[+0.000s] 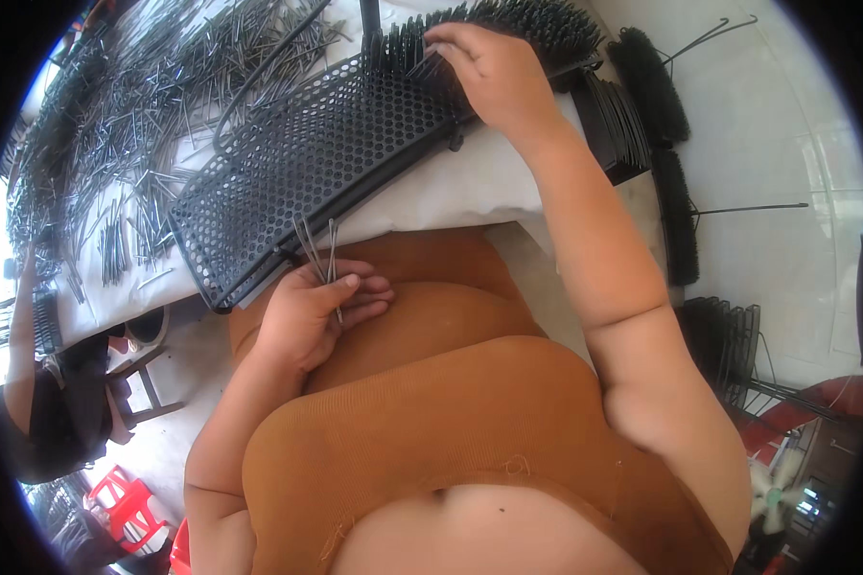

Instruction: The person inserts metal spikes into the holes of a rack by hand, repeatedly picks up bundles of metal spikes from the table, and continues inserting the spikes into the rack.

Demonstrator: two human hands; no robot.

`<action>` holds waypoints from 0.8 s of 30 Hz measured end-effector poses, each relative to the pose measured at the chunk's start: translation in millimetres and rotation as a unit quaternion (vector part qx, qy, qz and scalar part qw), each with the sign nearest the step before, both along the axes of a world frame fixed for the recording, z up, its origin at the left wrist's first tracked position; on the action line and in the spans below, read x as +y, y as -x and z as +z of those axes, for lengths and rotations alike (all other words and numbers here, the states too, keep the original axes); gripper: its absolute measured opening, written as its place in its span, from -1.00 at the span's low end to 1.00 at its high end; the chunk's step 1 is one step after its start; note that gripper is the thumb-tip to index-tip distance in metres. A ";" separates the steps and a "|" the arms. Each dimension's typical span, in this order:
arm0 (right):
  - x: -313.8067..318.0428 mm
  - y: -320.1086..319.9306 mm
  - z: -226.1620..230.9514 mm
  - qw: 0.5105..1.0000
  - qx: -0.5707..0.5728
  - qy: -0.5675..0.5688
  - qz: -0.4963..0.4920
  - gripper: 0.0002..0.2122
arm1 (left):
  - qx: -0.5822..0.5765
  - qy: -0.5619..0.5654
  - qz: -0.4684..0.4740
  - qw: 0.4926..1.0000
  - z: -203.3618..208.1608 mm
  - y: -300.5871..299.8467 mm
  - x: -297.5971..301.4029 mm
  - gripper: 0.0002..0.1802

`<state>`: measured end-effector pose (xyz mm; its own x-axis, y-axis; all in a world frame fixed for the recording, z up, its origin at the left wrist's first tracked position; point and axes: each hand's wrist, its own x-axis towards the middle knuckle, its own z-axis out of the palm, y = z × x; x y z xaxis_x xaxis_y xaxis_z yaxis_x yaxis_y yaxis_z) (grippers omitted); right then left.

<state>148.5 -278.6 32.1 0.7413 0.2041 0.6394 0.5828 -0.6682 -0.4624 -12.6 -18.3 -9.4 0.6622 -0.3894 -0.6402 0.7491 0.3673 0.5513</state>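
Note:
A long black perforated metal rack (pixel 297 182) lies slantwise on a white-covered table, its surface full of round holes. Dark thin rods (pixel 537 29) stand packed upright in its far right part. My left hand (pixel 321 307) is in front of the rack's near edge, above my lap, with several thin metal rods (pixel 333 251) held between thumb and fingers. Over the border between filled and unfilled holes is my right hand (pixel 494 77), its thumb and forefinger pinched together at the standing rods. Whatever is in that pinch is too small to make out.
Loose metal rods (pixel 177 105) lie heaped over the table's far left. On the right, black bristly strips (pixel 654 91) with long wires lie near a stack of black racks (pixel 612 125). At the left edge sits another person (pixel 58 412); a red plastic stool (pixel 129 508) is behind.

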 end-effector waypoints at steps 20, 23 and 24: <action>30.0 -21.1 14.7 0.974 0.044 0.218 -0.035 -0.72 | 0.007 0.010 0.005 1.000 -1.7 -0.7 1.8 -0.83; 30.4 -24.0 13.8 0.978 -0.013 0.209 -0.022 -0.80 | 0.007 0.011 0.004 1.000 -1.1 -0.8 0.7 -0.83; 31.5 -23.5 14.7 0.969 0.030 0.244 -0.025 -0.77 | 0.007 0.011 0.004 1.000 -0.8 -0.8 0.2 -0.83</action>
